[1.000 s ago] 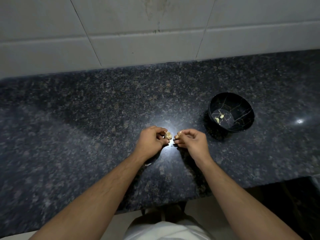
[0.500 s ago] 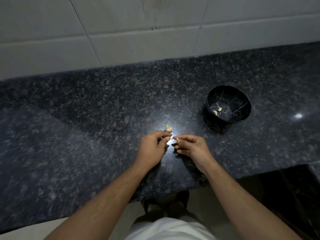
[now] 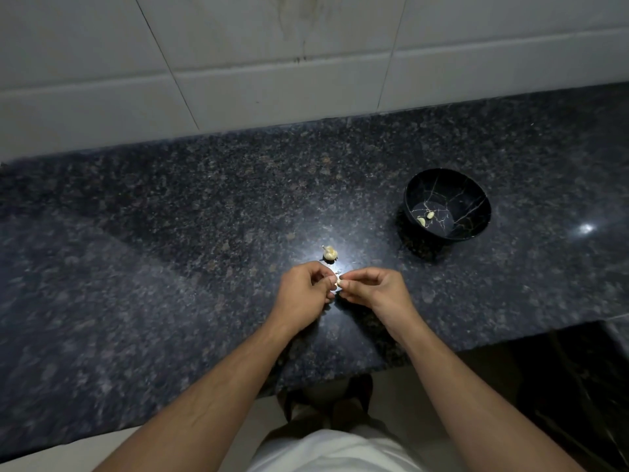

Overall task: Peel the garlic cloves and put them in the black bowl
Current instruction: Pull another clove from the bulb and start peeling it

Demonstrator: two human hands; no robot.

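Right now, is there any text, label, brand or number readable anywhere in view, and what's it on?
None. The black bowl shows only pale vein lines, not lettering. The wall tiles, countertop and garlic bulb carry no print.

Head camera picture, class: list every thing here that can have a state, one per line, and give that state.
Left hand: grip pinches the garlic clove.
Right hand: grip pinches the same clove.
Garlic clove: held between both hands above the counter, mostly hidden.
Garlic bulb: resting on the counter, untouched.
Black bowl: upright, open.
Peeled cloves: two, lying in the bowl.
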